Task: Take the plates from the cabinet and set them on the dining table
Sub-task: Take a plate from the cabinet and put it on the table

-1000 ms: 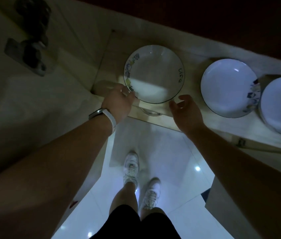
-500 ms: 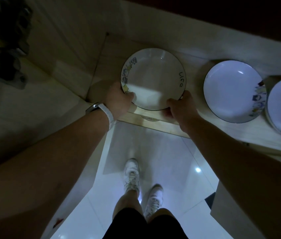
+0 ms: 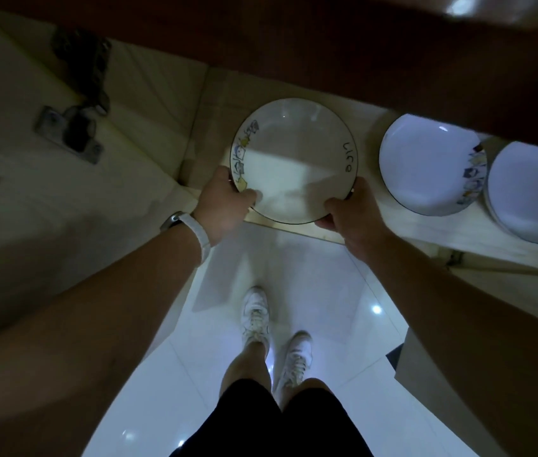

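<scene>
A metal hinge point(image 3: 71, 133) sits on the pale cabinet panel well to the left of the plate point(image 3: 294, 159). The left hand point(image 3: 223, 201), with a white wristband point(image 3: 200, 237) at the wrist, is curled onto the plate's left rim, its thumb lying over the rim just below the small cartoon drawings. The plate itself is at the near edge of the wooden cabinet shelf point(image 3: 297, 227), overhanging that edge slightly; dark lettering shows along its right side. The right hand point(image 3: 351, 212) is closed on the plate's lower right rim, thumb on top. To the right of the plate, a second plate point(image 3: 425, 166) lies on the same shelf, and beyond it a third plate point(image 3: 531, 196) partly cut off by the picture's edge.
</scene>
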Demonstrator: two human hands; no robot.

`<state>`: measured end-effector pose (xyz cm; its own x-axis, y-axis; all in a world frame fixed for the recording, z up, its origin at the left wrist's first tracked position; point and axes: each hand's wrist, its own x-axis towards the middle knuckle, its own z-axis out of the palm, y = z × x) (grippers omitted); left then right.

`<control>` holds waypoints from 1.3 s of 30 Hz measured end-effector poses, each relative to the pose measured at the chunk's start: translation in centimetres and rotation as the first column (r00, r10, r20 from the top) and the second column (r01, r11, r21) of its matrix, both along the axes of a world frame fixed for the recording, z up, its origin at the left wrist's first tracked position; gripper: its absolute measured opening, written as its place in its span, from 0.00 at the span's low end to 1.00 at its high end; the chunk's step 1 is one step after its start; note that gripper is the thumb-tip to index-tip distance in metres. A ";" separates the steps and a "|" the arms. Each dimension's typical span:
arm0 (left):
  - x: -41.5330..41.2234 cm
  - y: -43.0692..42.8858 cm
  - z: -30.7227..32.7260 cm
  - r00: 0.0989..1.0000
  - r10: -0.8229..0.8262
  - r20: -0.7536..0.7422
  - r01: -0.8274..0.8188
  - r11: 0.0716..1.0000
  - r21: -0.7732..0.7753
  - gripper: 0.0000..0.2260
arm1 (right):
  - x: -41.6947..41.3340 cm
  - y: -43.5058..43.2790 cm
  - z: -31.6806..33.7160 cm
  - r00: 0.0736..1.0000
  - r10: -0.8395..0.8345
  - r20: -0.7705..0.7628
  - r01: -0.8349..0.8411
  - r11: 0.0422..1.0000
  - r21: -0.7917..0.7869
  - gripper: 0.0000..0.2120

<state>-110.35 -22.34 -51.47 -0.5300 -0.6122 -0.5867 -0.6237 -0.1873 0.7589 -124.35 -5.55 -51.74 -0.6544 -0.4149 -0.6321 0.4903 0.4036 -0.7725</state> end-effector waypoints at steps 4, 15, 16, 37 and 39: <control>-0.3 0.8 2.9 0.998 -0.017 -0.060 0.024 0.993 0.118 0.17 | 1.4 2.1 3.0 0.996 -0.082 0.040 0.084 0.996 -0.037 0.23; 0.0 7.3 10.4 0.939 -0.321 -0.124 0.337 0.931 0.144 0.16 | 5.8 11.6 12.6 0.972 -0.229 0.056 0.230 0.973 0.000 0.24; 0.2 7.8 10.8 0.925 -0.354 -0.140 0.374 0.912 0.169 0.17 | 6.7 12.4 13.3 0.966 -0.254 0.044 0.255 0.967 -0.003 0.24; 4.7 29.7 24.1 0.548 -0.776 -0.312 0.835 0.532 0.141 0.23 | 24.9 35.4 26.3 0.677 -0.714 -0.176 0.710 0.697 -0.098 0.24; 6.3 32.8 25.6 0.501 -0.801 -0.328 0.864 0.485 0.134 0.22 | 27.9 38.1 27.8 0.619 -0.756 -0.211 0.751 0.649 -0.121 0.23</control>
<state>-104.09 10.45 -25.91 -0.8249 0.3332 -0.4566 -0.4345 0.1428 0.8893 -96.46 32.57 -23.96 -0.8616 0.2783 -0.4245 0.4300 -0.0440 -0.9017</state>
